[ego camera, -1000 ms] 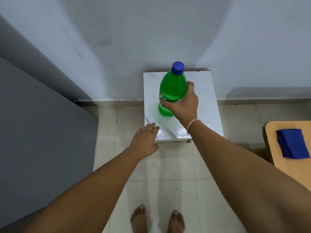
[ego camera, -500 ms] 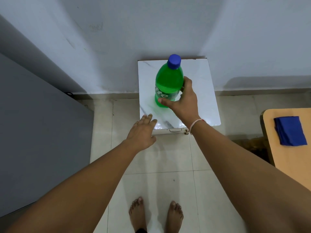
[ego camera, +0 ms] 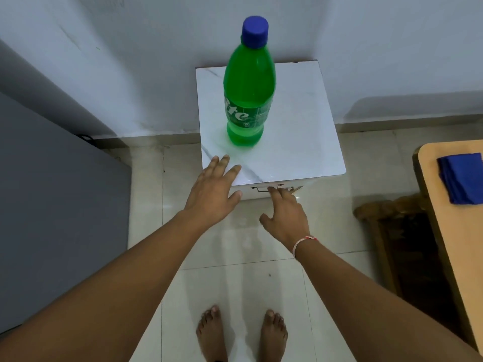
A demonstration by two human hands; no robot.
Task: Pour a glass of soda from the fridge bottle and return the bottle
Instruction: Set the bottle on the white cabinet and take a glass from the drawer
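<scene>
A green soda bottle with a blue cap stands upright on the white marble-patterned top of a small fridge against the wall. No hand touches it. My left hand lies flat with straight fingers on the front left corner of the fridge top. My right hand is lower, in front of the fridge, its fingertips at the metal handle on the front edge. Whether those fingers hook the handle is hidden. No glass is in view.
A grey surface fills the left side. At the right a wooden table carries a folded blue cloth, with a dark carved wooden piece beside it. My bare feet stand on the pale tiled floor.
My right hand let go of the bottle and dropped to the fridge's front handle. The bottle now stands alone. My left hand moved forward onto the fridge top. The view came closer.
</scene>
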